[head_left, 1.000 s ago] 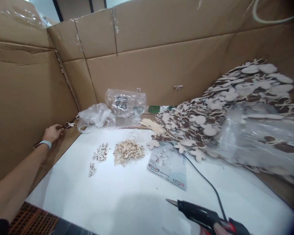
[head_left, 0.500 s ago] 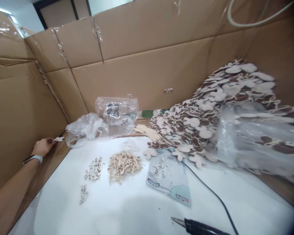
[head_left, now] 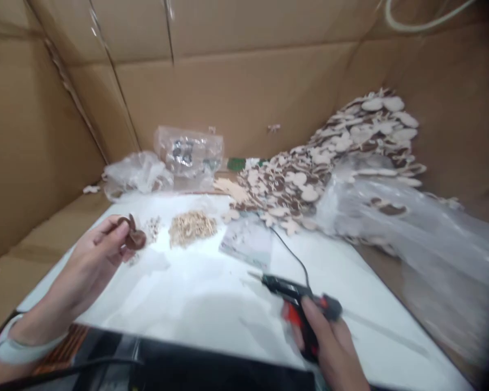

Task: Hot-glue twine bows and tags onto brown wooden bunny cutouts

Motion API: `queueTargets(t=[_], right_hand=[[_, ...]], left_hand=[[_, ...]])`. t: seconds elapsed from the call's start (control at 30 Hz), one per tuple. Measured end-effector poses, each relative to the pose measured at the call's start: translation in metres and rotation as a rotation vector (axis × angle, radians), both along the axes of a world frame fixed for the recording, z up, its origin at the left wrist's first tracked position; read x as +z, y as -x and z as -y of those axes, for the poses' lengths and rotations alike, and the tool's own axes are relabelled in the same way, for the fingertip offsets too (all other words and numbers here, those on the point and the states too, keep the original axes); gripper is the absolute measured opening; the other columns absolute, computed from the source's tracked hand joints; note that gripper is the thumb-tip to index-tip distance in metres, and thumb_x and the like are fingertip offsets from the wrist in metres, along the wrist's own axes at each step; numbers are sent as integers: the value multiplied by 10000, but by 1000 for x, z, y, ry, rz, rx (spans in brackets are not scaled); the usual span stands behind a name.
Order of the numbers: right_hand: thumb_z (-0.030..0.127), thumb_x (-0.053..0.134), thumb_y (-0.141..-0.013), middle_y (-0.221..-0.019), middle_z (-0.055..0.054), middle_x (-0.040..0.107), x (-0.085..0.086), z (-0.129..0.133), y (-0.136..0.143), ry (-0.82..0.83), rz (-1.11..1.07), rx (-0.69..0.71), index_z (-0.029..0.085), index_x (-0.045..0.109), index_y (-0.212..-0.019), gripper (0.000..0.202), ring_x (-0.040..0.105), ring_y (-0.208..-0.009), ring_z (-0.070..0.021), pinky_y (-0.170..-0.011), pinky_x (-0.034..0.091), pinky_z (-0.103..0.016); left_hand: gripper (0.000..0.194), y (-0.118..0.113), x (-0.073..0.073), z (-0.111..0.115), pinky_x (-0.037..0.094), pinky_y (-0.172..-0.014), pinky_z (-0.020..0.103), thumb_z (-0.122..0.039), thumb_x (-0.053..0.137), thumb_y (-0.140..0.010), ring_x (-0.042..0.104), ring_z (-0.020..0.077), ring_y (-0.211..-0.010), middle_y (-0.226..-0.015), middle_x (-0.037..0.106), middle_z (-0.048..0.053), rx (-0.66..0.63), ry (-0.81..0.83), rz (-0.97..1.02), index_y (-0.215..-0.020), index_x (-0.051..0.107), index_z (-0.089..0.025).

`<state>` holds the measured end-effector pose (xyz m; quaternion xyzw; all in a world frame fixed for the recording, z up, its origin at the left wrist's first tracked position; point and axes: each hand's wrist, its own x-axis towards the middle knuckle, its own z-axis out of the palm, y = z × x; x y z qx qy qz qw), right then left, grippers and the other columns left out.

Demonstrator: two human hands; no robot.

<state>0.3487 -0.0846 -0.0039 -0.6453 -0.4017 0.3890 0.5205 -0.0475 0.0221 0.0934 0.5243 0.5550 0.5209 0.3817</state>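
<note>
My left hand [head_left: 93,260] is closed, pinching a small brown felt cutout [head_left: 137,239] with rounded lobes between thumb and fingers, above the left part of the white table [head_left: 187,309]. In my right hand [head_left: 328,336] is a black and red glue gun [head_left: 289,288], its tip pointing left over the tabletop and its trigger side under my fingers. Between the hands and farther back lies a heap of short pale sticks [head_left: 192,227]. Tiny brown-and-white pieces [head_left: 152,228] are spread just beyond the felt cutout, partly hidden by my left hand.
Several brown and cream cutouts form a tall pile [head_left: 334,146] at the back right, with a clear plastic bag [head_left: 391,222] against it. More plastic bags [head_left: 138,174] stand at the back left. A black cord [head_left: 293,252] crosses the table. Cardboard walls [head_left: 244,87] surround it.
My left hand has come back from the left cardboard edge, leaving a white cutout there, and now holds a brown one. My right hand has appeared, gripping the glue gun. The view has shifted downward.
</note>
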Motion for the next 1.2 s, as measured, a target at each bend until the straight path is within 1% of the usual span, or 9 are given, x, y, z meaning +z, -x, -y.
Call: queueTargets(t=[0.07,0.17,0.27,0.37,0.57,0.77,0.97,1.07,1.2], right_hand=[[936,719,-977,-505,-44,603,2,0,6,-97,-47,59,219,729,-600,811,560,-508,-188,-532,474,-318],[908,747,-970,-458,6,561,-1,-1,17,-164,-135,74,186,835,-785,750,475,-451,-163,-484,374,-297],[854,799,-972,-468,29,567,-3,-2,29,-192,-214,93,184,824,-829,686,450,-448,-136,-486,343,-278],[838,776,-1008,-455,41,553,-1,-4,38,-205,-242,122,191,805,-836,670,468,-454,-135,-514,380,-278],[800,727,-1055,-481,31,573,-1,-8,41,-117,-249,149,180,840,-916,646,484,-469,-156,-504,377,-288],[828,647,-1075,-487,24,556,-6,-4,37,-99,-264,174,187,826,-888,691,446,-434,-154,-463,353,-291],[870,536,-1131,-502,20,522,-4,2,37,-109,-106,420,196,828,-796,807,494,-510,-178,-597,445,-326],[879,524,-1137,-498,22,530,-4,3,37,-110,-36,425,202,822,-781,821,461,-498,-178,-630,453,-343],[871,518,-1147,-499,8,540,-2,3,41,-124,50,413,237,676,-620,840,503,-532,-188,-663,452,-351]], left_hand=[[511,-40,-17,44,568,-654,303,-721,950,-916,707,208,-773,-858,740,51,-206,46,136,-947,752,-251],[420,-79,-44,78,593,-627,317,-642,960,-950,731,217,-740,-906,764,45,-309,54,167,-1064,787,-277],[406,-95,-70,84,614,-642,309,-613,945,-974,771,227,-764,-949,809,48,-312,53,100,-1183,816,-289],[407,-95,-86,78,672,-765,322,-612,957,-959,834,253,-866,-1002,855,69,-304,55,3,-1160,857,-273],[409,-85,-92,62,716,-797,337,-639,905,-999,880,282,-909,-1012,891,95,-330,134,24,-1140,866,-257],[389,-89,-88,62,726,-823,365,-621,884,-1026,879,282,-888,-1023,901,94,-366,134,92,-1148,888,-252],[432,-90,-91,62,704,-855,375,-636,907,-996,857,277,-903,-989,890,89,-311,90,86,-1158,900,-235],[474,-90,-97,62,680,-846,366,-659,912,-979,858,283,-943,-1036,893,106,-269,49,71,-1158,895,-221],[509,-93,-99,64,679,-834,373,-681,920,-964,869,279,-881,-994,895,106,-252,39,125,-1149,874,-209]])
